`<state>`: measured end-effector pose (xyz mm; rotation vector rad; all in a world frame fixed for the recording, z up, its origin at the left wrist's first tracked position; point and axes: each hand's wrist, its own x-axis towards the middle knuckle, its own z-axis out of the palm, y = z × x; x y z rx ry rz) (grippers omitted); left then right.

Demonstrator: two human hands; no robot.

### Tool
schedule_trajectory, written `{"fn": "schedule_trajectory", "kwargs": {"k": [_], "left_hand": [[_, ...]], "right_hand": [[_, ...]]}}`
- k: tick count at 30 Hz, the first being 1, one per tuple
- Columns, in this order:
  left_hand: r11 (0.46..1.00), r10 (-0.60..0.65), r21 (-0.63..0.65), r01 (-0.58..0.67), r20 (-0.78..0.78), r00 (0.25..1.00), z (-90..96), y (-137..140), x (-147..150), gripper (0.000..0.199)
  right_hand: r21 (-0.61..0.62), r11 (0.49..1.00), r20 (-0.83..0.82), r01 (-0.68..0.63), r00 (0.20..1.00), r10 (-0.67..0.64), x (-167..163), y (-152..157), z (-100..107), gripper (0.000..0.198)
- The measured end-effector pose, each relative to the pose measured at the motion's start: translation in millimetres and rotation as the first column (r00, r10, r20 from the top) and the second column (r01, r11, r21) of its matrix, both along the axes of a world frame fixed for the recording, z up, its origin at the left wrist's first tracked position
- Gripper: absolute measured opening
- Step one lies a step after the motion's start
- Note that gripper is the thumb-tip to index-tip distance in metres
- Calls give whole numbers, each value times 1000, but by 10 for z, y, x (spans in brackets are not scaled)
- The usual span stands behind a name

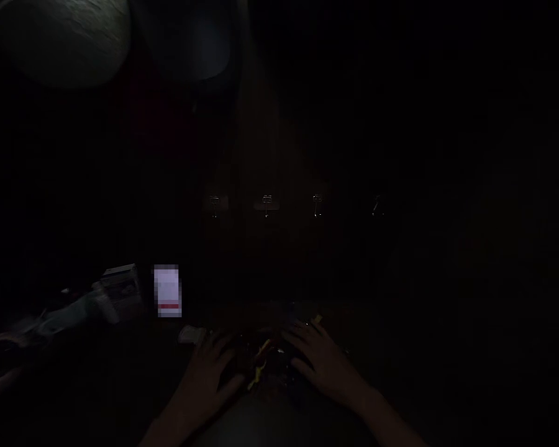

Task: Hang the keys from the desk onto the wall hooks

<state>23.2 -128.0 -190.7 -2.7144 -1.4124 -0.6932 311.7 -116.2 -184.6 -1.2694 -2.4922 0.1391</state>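
Observation:
The scene is very dark. My left hand (209,372) lies low in the view with its fingers spread. Close to its fingertips is a small pale object (192,335) whose kind I cannot make out. Opposite, my right hand (323,366) is spread too, fingers stretched forward. Between the hands lies a loose group of small dark and shiny pieces, among them a curved yellow piece (257,375) and a yellow-orange piece (264,347). Another yellow bit (317,319) shows just beyond the right fingertips. Neither hand visibly grips anything.
A bright, pixelated rectangle (168,288) with a red band glows at left, near a printed box (121,292). Several shiny metal clips, one of them a wire-like clip (267,200), form a row farther back. Large rounded pale shapes (74,43) stand at upper left.

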Motion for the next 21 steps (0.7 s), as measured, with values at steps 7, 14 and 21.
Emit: {"fn": "schedule_trajectory", "kwargs": {"k": [7, 14, 21], "left_hand": [[989, 97, 90, -115, 182, 979, -88, 48, -73, 33], [978, 206, -148, -150, 520, 829, 309, 29, -146, 28], [918, 372, -387, -86, 768, 521, 833, 201, -110, 32]], "right_hand": [[191, 967, -176, 167, 975, -133, 62, 75, -124, 31], [-52, 943, -627, 328, 725, -286, -35, 17, 394, 26], [-361, 933, -887, 9, 307, -346, -393, -35, 861, 60]]}}
